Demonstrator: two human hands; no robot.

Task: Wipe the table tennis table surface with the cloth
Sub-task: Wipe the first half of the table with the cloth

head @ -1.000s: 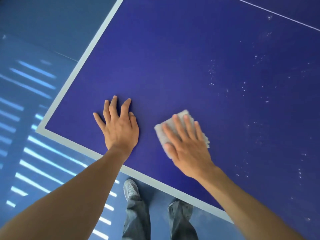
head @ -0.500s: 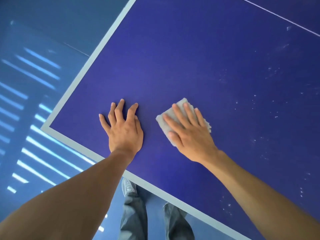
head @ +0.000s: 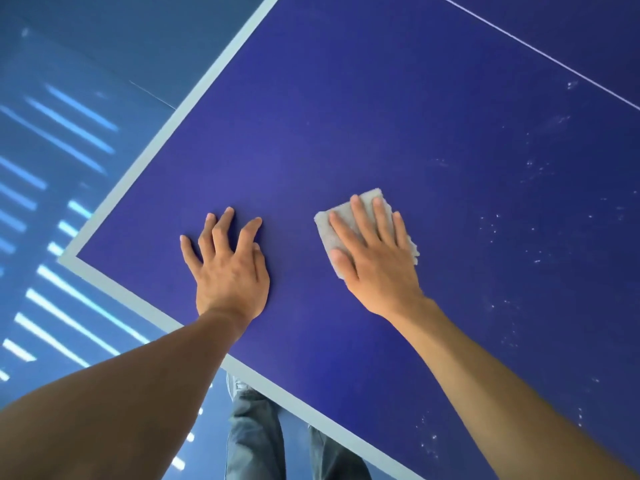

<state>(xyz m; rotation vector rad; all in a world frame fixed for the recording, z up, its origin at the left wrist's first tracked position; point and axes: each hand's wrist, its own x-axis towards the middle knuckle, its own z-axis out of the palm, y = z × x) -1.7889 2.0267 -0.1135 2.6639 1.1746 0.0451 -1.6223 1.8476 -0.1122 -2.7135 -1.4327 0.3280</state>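
Dark blue table tennis table surface [head: 346, 98] with a pale border, seen from above over a glossy blue floor [head: 69, 133] streaked with bars of light. Not far from the table's near corner, a little in from the near edge: small grey folded cloth [head: 325, 233], flat on the surface, pinned under the right hand [head: 377, 268], fingers straight and spread across it, palm pressing down, nothing curled round it. Left hand [head: 232, 275] beside it on the corner side, fingers splayed and slightly arched, resting on bare surface, holding nothing. Probably light, soft and limp, so prone to bunching or creeping out from under the palm; best driven with flat, even pressure over its middle, not pinched at an edge. Smooth top, likely easy sliding. Scattered white specks [head: 498, 223] toward the right side, apart from the cloth, not yet wiped. No container in view.
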